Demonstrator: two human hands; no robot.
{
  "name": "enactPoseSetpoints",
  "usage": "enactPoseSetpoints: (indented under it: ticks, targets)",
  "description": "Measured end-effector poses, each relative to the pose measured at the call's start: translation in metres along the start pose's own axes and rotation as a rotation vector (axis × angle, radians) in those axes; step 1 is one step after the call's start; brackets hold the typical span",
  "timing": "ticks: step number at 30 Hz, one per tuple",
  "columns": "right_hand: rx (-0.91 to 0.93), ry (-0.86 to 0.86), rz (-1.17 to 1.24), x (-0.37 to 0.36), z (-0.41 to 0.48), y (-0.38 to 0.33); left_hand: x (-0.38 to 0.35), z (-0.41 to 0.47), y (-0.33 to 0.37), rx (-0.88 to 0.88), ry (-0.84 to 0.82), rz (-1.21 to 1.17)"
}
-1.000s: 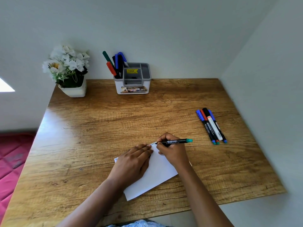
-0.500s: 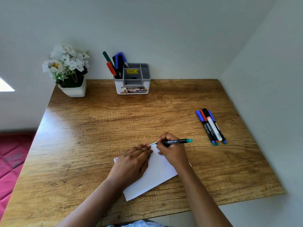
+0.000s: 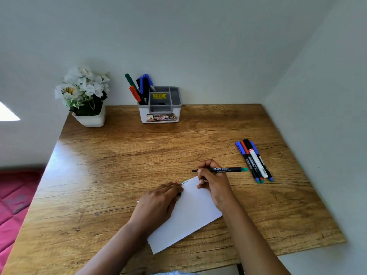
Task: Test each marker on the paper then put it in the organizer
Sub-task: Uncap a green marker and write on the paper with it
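My right hand (image 3: 213, 181) has lifted the green marker (image 3: 220, 169) off the paper (image 3: 190, 213) near the tabletop's front edge, fingers (image 3: 202, 172) pinching its barrel, leaving a green scribble (image 3: 185, 182) beside my flat, close-fingered left hand (image 3: 158, 203), so it looks tested and ready for the organizer (image 3: 159, 108) at the back edge.

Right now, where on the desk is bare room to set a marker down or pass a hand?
Bare wood lies between the organizer and the paper, and on the left in front of the flower pot. Crowded: the paper, under the left hand and right hand, and the loose markers at right.
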State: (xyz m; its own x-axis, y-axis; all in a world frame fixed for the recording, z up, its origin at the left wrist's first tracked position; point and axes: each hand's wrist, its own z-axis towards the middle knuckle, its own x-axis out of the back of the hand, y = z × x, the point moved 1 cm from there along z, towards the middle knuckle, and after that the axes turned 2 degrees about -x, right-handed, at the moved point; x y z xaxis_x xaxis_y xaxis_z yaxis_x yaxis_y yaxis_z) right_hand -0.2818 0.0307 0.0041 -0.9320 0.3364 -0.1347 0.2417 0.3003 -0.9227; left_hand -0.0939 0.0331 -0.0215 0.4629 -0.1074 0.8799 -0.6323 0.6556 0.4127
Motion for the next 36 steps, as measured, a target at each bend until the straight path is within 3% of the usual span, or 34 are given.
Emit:
enactPoseSetpoints:
  ticks: [4,6,10,13,19,31,36]
  targets:
    - [0.053,-0.076,0.021,-0.006,-0.007,-0.016,0.022,0.018,0.0,0.179,0.151,-0.165]
    - [0.109,-0.107,0.019,-0.011,-0.013,-0.026,0.034,0.031,0.0,0.365,0.262,-0.51]
    - [0.166,-0.159,0.075,-0.02,-0.025,-0.041,0.055,0.056,0.005,0.783,0.417,-1.454]
    - [0.229,-0.153,0.082,-0.026,-0.032,-0.051,0.066,0.065,0.011,0.853,0.467,-1.748]
    - [0.303,-0.104,0.066,-0.032,-0.033,-0.065,0.077,0.069,0.02,0.796,0.426,-1.878]
    - [0.454,-0.113,0.057,-0.052,-0.035,-0.066,0.082,0.071,0.027,0.594,0.325,-1.881]
    - [0.363,-0.184,0.148,-0.051,-0.035,-0.062,0.086,0.074,0.018,0.506,0.259,-1.857]
